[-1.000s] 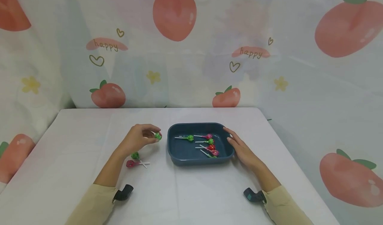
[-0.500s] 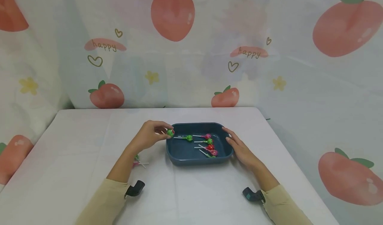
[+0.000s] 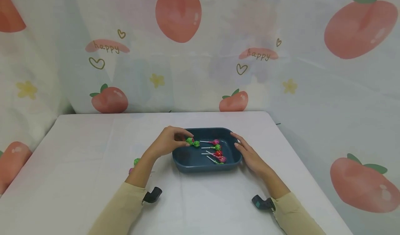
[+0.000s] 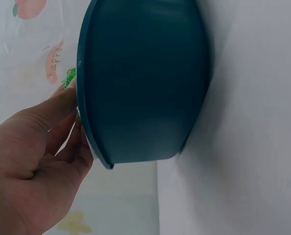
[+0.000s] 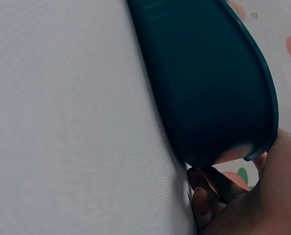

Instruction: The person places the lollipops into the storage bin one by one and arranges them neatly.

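A deep blue tray (image 3: 203,167) stands on the table with several lollipops inside, among them pink ones (image 3: 215,142), a red one (image 3: 219,153) and green ones (image 3: 196,144). Over its left end, my left hand (image 3: 170,143) pinches a green-wrapped lollipop (image 3: 190,140) between thumb and fingers; its stick is hidden by the hand. In the left wrist view, a bit of green wrapper (image 4: 69,77) shows past the thumb. My right hand (image 3: 253,158) holds the tray's right end, thumb at the rim and fingers against the outer wall in the right wrist view.
Left of the tray, partly behind my left forearm, lie a green lollipop (image 3: 136,161) and a pink one (image 3: 131,170) on the white-covered table (image 3: 81,165). A peach-printed cloth (image 3: 193,75) hangs along the table's far edge and sides.
My left hand has carried the green lollipop rightward, from beside the tray to over its left end. The right hand keeps its place on the tray.
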Available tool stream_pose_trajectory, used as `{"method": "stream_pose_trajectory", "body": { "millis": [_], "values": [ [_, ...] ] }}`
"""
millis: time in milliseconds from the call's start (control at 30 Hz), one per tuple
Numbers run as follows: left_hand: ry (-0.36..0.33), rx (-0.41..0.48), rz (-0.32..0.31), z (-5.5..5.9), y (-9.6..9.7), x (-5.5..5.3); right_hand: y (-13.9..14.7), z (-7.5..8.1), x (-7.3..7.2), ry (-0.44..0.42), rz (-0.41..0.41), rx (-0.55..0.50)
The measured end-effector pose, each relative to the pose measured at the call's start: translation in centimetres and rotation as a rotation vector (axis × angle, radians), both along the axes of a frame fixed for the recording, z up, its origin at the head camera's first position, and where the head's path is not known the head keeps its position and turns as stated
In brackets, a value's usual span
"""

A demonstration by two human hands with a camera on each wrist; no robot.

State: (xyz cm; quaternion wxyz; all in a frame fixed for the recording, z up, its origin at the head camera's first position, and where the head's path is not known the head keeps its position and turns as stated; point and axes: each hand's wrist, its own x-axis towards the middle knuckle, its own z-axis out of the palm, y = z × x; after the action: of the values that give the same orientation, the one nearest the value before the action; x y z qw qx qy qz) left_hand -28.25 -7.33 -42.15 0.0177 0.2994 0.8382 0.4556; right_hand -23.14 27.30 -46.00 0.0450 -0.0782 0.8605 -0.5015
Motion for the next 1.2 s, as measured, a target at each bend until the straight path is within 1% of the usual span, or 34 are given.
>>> {"method": "stream_pose_trajectory", "body": {
  "millis": [100,167,367,467,533,633,700,833,900,967,1067,1200],
  "values": [
    [0.003,-0.01,-0.013,0.0,0.7,-0.1,0.6,-1.1,-0.6,0.007,-0.005,0.002],
    [0.007,-0.013,-0.025,-0.1,1.3,-0.3,0.8,-1.4,-0.7,0.011,-0.003,0.0],
    [0.007,-0.023,-0.048,-0.9,2.8,-0.8,0.8,-1.5,-0.6,0.013,0.0,-0.009],
    [-0.001,-0.047,-0.046,-1.4,3.4,-0.9,0.7,-1.5,-0.7,0.011,0.002,-0.013],
    [-0.012,-0.063,-0.032,-1.5,3.7,-0.9,0.6,-1.5,-0.7,0.011,0.002,-0.012],
    [-0.025,-0.078,-0.007,-1.6,4.1,-0.9,0.4,-1.0,-0.5,0.003,-0.006,-0.007],
    [-0.043,-0.082,0.005,-1.6,4.3,-0.9,0.1,-0.4,-0.1,-0.006,-0.009,-0.002],
    [-0.064,-0.103,-0.003,-1.8,4.7,-0.8,-0.6,1.4,0.9,-0.021,-0.005,0.004],
    [-0.061,-0.13,-0.006,-1.9,4.9,-0.7,-0.9,2.0,1.3,-0.023,-0.004,0.005],
    [-0.051,-0.168,0.005,-2.0,5.0,-0.6,-1.1,2.2,1.5,-0.022,-0.006,0.004],
    [-0.04,-0.219,0.037,-2.1,5.2,-0.5,-1.1,2.2,1.5,-0.018,-0.006,0.001],
    [-0.032,-0.244,0.072,-2.1,5.3,-0.3,-0.9,2.0,1.3,-0.01,0.001,0.002]
  ]
}}
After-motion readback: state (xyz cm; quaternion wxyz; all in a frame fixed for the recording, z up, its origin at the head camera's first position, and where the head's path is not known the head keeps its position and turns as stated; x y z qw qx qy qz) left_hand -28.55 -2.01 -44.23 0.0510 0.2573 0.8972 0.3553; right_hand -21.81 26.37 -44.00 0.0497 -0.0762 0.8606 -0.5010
